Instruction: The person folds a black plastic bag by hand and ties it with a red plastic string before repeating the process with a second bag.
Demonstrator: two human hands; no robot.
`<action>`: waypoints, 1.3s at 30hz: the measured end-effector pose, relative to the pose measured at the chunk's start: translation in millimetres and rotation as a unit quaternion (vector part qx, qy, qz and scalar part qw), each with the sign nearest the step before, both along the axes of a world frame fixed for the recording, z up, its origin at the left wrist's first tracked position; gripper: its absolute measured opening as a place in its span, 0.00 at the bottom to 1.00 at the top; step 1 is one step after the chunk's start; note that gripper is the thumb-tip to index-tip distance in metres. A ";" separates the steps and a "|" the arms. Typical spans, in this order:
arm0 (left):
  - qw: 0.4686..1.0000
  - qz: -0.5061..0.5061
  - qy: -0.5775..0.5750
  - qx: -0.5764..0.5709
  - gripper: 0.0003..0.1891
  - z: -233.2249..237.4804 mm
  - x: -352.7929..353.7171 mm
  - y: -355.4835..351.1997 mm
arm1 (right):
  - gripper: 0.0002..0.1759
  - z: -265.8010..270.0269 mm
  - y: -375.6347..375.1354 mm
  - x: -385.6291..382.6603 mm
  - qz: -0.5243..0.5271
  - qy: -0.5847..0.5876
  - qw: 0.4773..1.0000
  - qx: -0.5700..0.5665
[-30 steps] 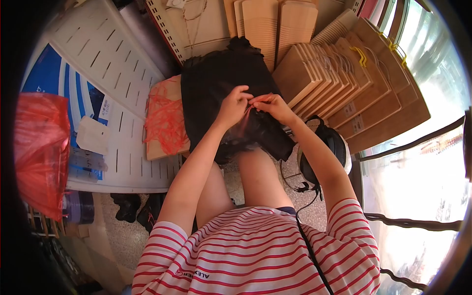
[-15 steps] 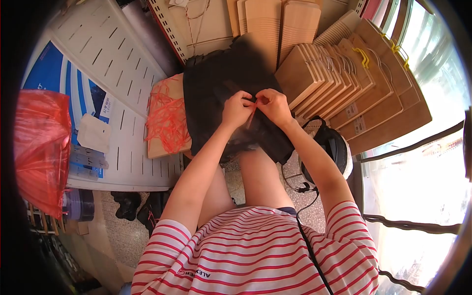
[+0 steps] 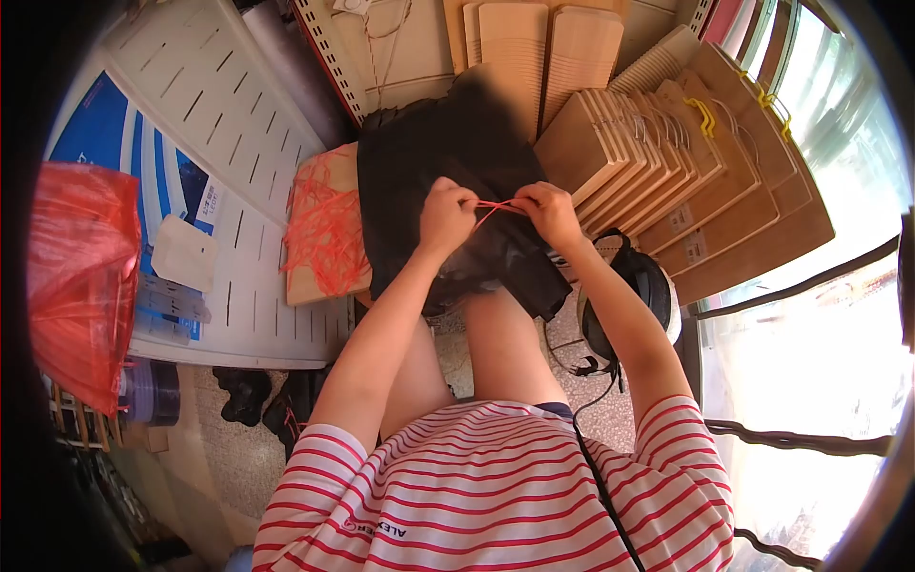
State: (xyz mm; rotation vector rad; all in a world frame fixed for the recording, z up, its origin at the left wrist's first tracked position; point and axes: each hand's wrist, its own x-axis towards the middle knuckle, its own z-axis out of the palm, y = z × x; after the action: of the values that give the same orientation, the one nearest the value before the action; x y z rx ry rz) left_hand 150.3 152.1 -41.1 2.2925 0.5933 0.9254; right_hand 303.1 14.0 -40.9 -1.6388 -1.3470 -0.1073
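Observation:
A thin red plastic string (image 3: 495, 204) is stretched between my two hands, crossing itself in the middle, with a strand hanging down. My left hand (image 3: 448, 217) pinches one side of it. On the other side, the fingers of my right hand (image 3: 550, 212) are closed on it too. Both hands are above a black plastic bag or sheet (image 3: 400, 191) that lies over something in front of my knees. To the left of the black plastic, a heap of similar red strings (image 3: 322, 234) lies on a light board (image 3: 303, 291).
Wooden washboards (image 3: 515, 48) stand at the back, and a row of cutting boards (image 3: 610, 157) leans at the right. A slotted white metal shelf (image 3: 238, 276) and a red plastic bag (image 3: 81, 276) are on the left. A black bag (image 3: 648, 296) rests by my right arm.
My hands have moved apart, from nearly touching to a short gap. The red string between them is now pulled out and visibly crossed.

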 end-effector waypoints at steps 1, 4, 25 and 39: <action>0.999 0.029 0.042 -0.018 0.05 3.8 -5.5 0.0 | 0.04 -2.9 -4.6 3.5 0.002 -0.001 1.000 -0.001; 0.997 0.064 0.039 -0.007 0.05 1.2 -14.0 -4.8 | 0.07 -2.1 -12.2 -1.8 0.040 0.034 0.996 -0.069; 0.647 -0.053 -0.384 -0.656 0.16 26.1 -180.8 -77.9 | 0.36 69.1 -61.4 -157.3 0.247 0.188 0.906 -0.288; 0.701 0.127 -0.422 -0.561 0.09 -15.7 -444.2 -37.1 | 0.13 -18.6 -76.1 -94.2 0.066 0.212 0.960 -0.173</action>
State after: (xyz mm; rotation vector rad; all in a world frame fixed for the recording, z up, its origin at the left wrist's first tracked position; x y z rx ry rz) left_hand -293.9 115.0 -56.8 0.5769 0.7384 1.1394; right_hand 208.9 -62.2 -59.5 -1.7246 -1.1761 0.5594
